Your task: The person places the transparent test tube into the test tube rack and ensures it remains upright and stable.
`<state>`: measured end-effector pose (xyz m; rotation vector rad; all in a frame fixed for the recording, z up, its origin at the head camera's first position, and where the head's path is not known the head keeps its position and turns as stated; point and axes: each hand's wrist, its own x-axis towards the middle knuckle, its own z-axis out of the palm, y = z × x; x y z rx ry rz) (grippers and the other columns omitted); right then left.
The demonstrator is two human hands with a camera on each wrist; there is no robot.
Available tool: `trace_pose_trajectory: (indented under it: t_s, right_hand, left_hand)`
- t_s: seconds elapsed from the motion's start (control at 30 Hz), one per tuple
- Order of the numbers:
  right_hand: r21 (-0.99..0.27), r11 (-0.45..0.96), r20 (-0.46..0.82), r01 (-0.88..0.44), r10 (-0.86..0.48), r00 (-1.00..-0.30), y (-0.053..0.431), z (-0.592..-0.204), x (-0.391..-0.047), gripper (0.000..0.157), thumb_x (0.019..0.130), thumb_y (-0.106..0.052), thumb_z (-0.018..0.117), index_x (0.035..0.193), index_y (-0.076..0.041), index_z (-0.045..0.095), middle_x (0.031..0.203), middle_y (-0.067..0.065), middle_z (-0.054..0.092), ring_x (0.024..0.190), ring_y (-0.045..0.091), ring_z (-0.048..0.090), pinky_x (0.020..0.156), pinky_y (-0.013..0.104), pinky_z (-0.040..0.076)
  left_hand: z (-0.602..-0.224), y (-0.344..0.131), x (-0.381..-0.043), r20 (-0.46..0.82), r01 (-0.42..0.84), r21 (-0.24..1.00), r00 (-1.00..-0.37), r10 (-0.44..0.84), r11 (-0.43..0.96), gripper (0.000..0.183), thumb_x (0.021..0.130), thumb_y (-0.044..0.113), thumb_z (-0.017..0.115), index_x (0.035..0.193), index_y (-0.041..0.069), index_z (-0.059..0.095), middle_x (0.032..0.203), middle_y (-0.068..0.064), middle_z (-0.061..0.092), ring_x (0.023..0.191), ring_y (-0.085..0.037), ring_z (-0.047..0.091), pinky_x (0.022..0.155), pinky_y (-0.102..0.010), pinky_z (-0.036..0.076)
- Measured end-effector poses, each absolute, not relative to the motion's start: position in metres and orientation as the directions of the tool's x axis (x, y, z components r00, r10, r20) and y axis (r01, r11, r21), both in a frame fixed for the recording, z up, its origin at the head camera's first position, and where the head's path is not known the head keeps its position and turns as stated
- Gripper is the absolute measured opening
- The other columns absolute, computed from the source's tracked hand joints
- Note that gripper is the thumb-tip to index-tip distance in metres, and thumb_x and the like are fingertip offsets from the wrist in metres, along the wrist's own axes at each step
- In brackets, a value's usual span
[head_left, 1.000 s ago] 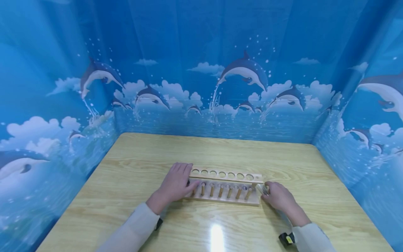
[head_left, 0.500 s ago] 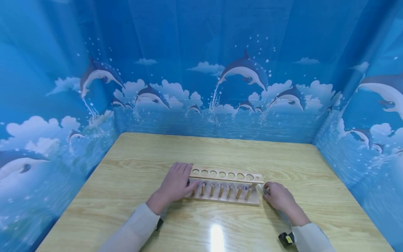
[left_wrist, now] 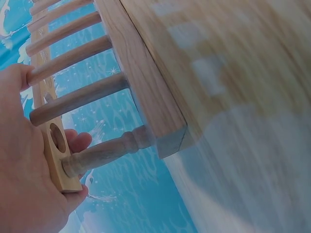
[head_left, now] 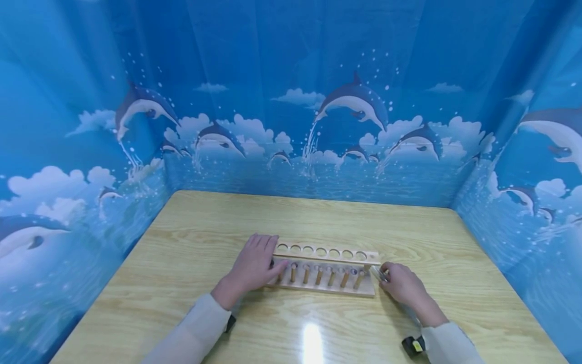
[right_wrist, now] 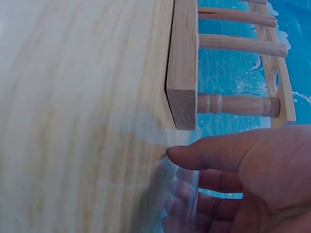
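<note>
A wooden test tube rack [head_left: 327, 290] stands on the table, with a row of round holes in its top bar and several upright pegs in front. At its left end my left hand [head_left: 256, 263] grips the top bar. The left wrist view shows fingers behind the bar [left_wrist: 65, 177] and the thumb near a peg [left_wrist: 80, 97]. Just right of the rack, my right hand [head_left: 402, 283] holds a clear glass tube [head_left: 376, 273] between thumb and fingers. In the right wrist view, fingertips show through the clear glass [right_wrist: 182, 194]; its full shape is hidden.
The light wood-grain table [head_left: 218, 217] extends around the rack on all sides. A blue curtain [head_left: 282, 60] printed with dolphins and clouds encloses the table's back and sides. Small dark devices are worn at both wrists, such as the right wrist camera [head_left: 413, 346].
</note>
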<state>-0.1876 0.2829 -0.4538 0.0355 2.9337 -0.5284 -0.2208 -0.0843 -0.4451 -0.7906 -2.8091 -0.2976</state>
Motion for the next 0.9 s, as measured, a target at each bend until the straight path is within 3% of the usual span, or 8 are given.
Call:
trace_pose_trajectory:
  t_s: [0.57,0.9]
  right_hand:
    - [-0.421,0.906,-0.071,0.049,0.021,-0.997,0.289,-0.449,-0.187,0.036,0.086,-0.009,0.066,0.118,0.006,0.059,0.079,0.005,0.06,0.064,0.017,0.052,0.053,0.03,0.043]
    - [-0.415,0.908,0.047,0.051,0.078,-0.996,0.288,-0.444,-0.189,0.04,0.087,-0.008,0.064,0.124,0.006,0.056,0.097,0.016,0.061,0.076,0.023,0.057,0.06,0.035,0.048]
  left_hand:
    - [-0.441,-0.085,-0.221,0.282,0.54,0.118,-0.823,0.493,0.833,0.071,0.096,0.053,0.048,0.139,-0.003,0.045,0.132,-0.019,0.054,0.124,-0.034,0.049,0.111,-0.048,0.032]
    - [-0.445,-0.083,-0.221,0.264,0.521,0.116,-0.837,0.48,0.846,0.073,0.095,0.055,0.05,0.14,-0.002,0.045,0.134,-0.019,0.053,0.125,-0.034,0.048,0.111,-0.049,0.033]
